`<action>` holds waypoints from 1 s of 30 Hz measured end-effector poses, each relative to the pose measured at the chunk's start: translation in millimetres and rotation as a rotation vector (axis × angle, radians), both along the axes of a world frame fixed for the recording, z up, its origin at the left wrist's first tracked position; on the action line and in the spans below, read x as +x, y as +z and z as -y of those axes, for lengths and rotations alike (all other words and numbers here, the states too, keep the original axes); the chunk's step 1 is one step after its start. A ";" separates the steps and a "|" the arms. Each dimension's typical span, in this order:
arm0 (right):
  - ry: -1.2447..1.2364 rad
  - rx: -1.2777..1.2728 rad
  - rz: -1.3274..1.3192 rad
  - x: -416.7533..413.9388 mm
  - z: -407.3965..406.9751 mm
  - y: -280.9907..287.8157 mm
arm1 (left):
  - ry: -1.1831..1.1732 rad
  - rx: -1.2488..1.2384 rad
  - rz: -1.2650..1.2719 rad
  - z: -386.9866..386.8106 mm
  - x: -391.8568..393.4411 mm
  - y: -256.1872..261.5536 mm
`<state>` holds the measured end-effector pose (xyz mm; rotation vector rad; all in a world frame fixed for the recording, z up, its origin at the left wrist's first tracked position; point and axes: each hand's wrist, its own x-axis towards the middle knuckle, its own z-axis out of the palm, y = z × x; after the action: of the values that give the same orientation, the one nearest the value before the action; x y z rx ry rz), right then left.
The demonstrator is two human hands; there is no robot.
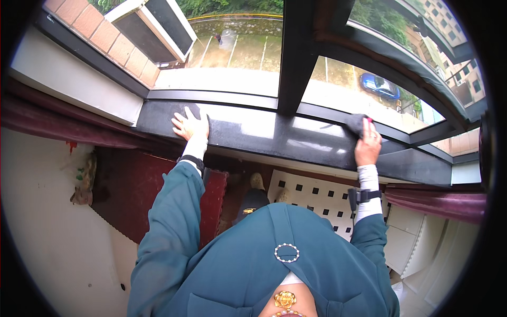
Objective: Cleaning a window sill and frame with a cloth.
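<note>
A dark cloth is gripped in my right hand, pressed against the lower window frame where it meets the black stone windowsill. A small red patch shows by the fingertips. On the left part of the sill rests my left hand, its fingers spread and nothing in it. Bright daylight reflects off the polished sill between the two hands. The right-hand window sash is swung outward above the right hand.
Purple curtains hang at both sides. A dark vertical mullion divides the window. Below the sill are a dark red mat and a white panel with black square holes. Outside, a blue car stands on the pavement.
</note>
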<state>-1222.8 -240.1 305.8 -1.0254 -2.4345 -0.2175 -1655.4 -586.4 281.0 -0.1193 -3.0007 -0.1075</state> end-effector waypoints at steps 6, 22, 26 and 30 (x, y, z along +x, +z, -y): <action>-0.616 -0.117 -0.032 112.0 -70.7 -36.5 | -0.006 0.006 0.013 -4.8 1.9 2.5; 0.352 -0.289 0.015 -70.4 160.8 16.5 | 0.001 0.030 -0.007 -4.4 2.6 2.4; 0.569 -0.294 0.009 -63.1 168.7 20.2 | -0.001 0.034 -0.022 -3.8 0.9 0.8; 0.559 -0.175 0.035 -17.5 134.5 11.3 | 0.002 0.058 -0.006 -2.6 2.7 2.5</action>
<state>-1240.3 -374.6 317.1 -0.3714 -2.6937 0.1707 -1652.8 -583.8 283.5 -0.1098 -2.9882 -0.1941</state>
